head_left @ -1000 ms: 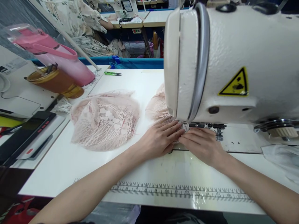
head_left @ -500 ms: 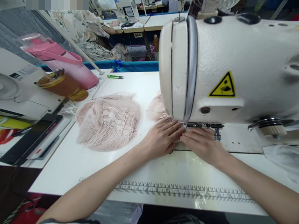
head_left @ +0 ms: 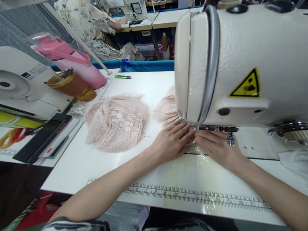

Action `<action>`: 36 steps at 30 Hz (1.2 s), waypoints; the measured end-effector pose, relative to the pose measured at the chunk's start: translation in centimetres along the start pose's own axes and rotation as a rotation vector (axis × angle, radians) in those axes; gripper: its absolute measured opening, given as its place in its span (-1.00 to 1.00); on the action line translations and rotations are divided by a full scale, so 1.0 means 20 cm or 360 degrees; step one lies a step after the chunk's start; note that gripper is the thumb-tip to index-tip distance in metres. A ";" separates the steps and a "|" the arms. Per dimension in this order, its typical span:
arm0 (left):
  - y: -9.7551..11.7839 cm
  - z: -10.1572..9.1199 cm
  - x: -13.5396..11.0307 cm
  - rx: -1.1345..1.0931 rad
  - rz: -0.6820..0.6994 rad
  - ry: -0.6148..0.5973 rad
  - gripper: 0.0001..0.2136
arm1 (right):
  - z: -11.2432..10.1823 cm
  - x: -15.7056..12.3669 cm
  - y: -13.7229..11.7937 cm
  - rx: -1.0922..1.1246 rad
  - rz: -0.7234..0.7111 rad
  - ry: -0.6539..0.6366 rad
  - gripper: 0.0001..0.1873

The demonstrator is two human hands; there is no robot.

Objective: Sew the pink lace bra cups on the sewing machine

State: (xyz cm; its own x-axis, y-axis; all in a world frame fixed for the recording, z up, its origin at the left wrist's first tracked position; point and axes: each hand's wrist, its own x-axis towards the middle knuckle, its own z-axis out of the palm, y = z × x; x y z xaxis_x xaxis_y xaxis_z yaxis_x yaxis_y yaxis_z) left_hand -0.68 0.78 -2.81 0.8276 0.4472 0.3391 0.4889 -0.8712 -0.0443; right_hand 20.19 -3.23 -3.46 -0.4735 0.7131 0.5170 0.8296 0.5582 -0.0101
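Note:
My left hand (head_left: 172, 141) is bent over a piece of pale pink lace fabric (head_left: 166, 110), its fingers closed on the edge beside the presser foot (head_left: 193, 127) of a sewing machine (head_left: 240, 61). Close against it from the right is my right hand (head_left: 218, 146), fingers together and curled at the same edge, fingertips nearly meeting the left ones. Most of the cloth between the fingers is hidden by the hands and the machine head. A second pink lace piece (head_left: 117, 123) lies crumpled on the white table (head_left: 144, 170), left of my left hand.
Green thread snips (head_left: 123, 77) lie at the table's back. To the left stand a pink bottle (head_left: 79, 69), a brown cup (head_left: 69, 85) and a black control panel (head_left: 43, 138). A printed ruler (head_left: 192, 195) runs along the front edge. Another person's sleeve (head_left: 103, 24) shows behind.
The view has shifted, so the machine, table and hands appear a little further right. Both hands stay at the presser foot with the lace.

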 end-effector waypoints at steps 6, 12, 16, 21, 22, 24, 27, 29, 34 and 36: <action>0.00 -0.02 -0.01 0.0020 0.0002 -0.0002 -0.69 | 0.00 0.00 0.00 -0.0021 0.0011 0.0053 -0.80; -0.01 -0.01 -0.01 0.0031 0.0021 0.0019 -0.69 | -0.01 0.00 0.00 0.0314 0.0205 -0.0048 -0.68; -0.01 0.00 -0.01 0.0032 0.0012 0.0039 -0.69 | 0.02 -0.02 0.02 0.0398 0.0250 -0.0030 -0.67; -0.01 0.01 -0.02 0.0021 -0.0008 -0.0001 -0.68 | 0.02 -0.01 0.04 0.0419 0.0256 -0.0057 -0.69; -0.01 0.01 -0.02 0.0016 -0.0012 -0.0009 -0.68 | 0.02 -0.01 0.04 0.0411 0.0254 -0.0044 -0.69; -0.01 0.02 -0.02 0.0015 0.0007 0.0002 -0.68 | 0.03 -0.02 0.04 0.0386 0.0258 -0.0008 -0.69; -0.02 0.02 -0.03 0.0023 0.0119 0.0088 -0.69 | 0.05 -0.03 0.05 0.0321 0.0238 0.0038 -0.73; -0.02 0.02 -0.04 0.0016 0.0186 0.0126 -0.70 | 0.06 -0.04 0.06 0.0263 0.0174 0.0067 -0.76; -0.07 0.00 -0.05 -0.0065 0.0210 0.0078 -0.71 | 0.05 -0.05 0.05 0.0207 0.0090 -0.0014 -0.80; -0.08 -0.01 -0.05 -0.0127 0.0209 0.0055 -0.71 | 0.04 -0.05 0.04 0.0238 0.0108 -0.0080 -0.77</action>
State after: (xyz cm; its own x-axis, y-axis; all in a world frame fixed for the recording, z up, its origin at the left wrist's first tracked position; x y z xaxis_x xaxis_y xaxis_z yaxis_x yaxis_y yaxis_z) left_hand -2.45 1.72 -2.92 0.8725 0.3223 0.3673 0.3525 -0.9357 -0.0162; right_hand 21.08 -3.21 -4.80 -0.4353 0.7696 0.4672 0.8088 0.5622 -0.1725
